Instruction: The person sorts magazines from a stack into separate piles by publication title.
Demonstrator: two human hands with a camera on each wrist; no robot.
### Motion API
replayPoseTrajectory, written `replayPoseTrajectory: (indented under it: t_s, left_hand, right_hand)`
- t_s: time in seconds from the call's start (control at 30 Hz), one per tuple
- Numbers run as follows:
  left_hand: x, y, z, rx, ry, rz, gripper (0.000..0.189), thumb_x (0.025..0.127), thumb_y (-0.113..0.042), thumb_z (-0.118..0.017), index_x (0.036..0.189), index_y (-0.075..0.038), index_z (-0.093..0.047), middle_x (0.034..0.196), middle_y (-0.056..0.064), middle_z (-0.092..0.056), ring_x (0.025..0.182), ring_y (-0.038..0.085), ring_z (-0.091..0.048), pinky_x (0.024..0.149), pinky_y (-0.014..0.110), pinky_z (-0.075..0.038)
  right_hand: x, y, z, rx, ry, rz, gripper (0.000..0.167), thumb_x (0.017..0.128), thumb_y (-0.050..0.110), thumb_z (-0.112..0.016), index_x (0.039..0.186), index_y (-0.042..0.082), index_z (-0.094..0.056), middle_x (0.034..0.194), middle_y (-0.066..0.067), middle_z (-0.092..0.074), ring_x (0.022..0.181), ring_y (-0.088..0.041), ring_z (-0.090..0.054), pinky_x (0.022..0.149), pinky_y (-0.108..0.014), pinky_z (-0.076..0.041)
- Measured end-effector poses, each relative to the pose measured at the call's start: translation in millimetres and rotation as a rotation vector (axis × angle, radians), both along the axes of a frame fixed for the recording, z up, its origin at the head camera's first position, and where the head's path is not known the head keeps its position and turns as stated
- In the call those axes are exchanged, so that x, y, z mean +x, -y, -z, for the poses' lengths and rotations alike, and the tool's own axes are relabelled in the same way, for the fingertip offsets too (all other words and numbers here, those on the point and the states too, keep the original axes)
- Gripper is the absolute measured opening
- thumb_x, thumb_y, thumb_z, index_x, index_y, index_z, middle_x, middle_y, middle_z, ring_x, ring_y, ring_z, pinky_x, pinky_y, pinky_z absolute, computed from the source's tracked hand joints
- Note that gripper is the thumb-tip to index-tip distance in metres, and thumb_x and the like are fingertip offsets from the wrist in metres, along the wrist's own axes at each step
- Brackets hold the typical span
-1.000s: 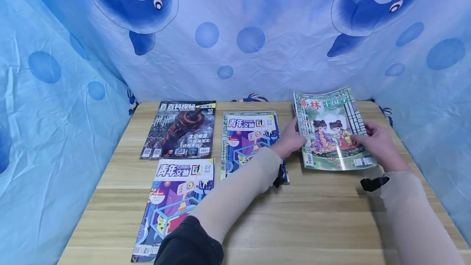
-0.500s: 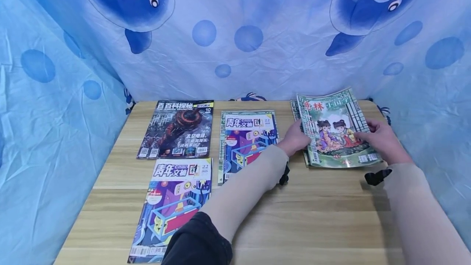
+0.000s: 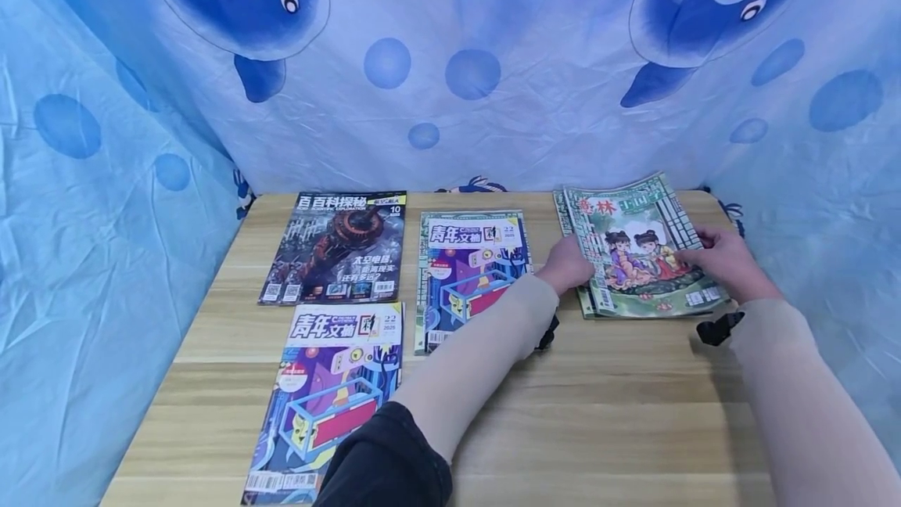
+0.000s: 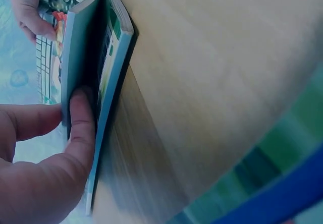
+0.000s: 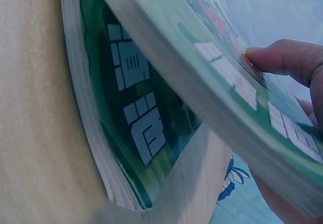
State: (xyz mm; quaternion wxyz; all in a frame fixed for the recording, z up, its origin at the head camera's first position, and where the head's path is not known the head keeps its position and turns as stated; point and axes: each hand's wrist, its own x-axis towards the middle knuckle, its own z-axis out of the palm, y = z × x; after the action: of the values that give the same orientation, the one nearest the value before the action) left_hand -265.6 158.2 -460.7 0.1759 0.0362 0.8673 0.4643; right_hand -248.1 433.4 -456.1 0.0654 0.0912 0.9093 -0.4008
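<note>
A green magazine (image 3: 644, 213) with two cartoon children on its cover is held at the right rear of the table. My left hand (image 3: 565, 264) pinches its left edge, thumb on the cover and a finger underneath, as the left wrist view shows. On its right side my right hand (image 3: 732, 263) grips the edge with the thumb (image 5: 282, 57) on top. Beneath lies another green magazine (image 5: 136, 103), mostly covered in the head view. A gap separates the two in both wrist views, and the upper one is slightly bent.
Left of the hands, a purple magazine (image 3: 475, 257) lies on a green-bordered one (image 3: 421, 311), partly behind my left forearm. Farther left are a dark science magazine (image 3: 345, 249) and another purple magazine (image 3: 338, 390). Blue dolphin-print cloth (image 3: 450, 131) walls the wooden table (image 3: 598, 421).
The held magazine has shifted slightly right and come lower over the magazine beneath, whose left edge now shows. Both hands moved with it and keep their hold. The head view has turned slightly.
</note>
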Motion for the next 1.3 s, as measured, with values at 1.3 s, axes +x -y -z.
replayPoseTrajectory:
  t_s: [1.3]
  left_hand:
    - [-3.1,24.1,-1.8,-0.018,-0.107,0.098,0.047,0.091,-0.01,-0.073,0.136,-0.005,-0.061,0.11,0.005,-0.07,0.071,0.013,-0.06,0.066,0.026,-0.056]
  right_hand:
    - [9.5,15.6,-16.3,0.062,-0.023,0.006,0.092,0.102,0.049,-0.058,0.155,-0.014,-0.017,0.148,-0.04,-0.035,0.133,-0.056,-0.036,0.103,-0.066,-0.038]
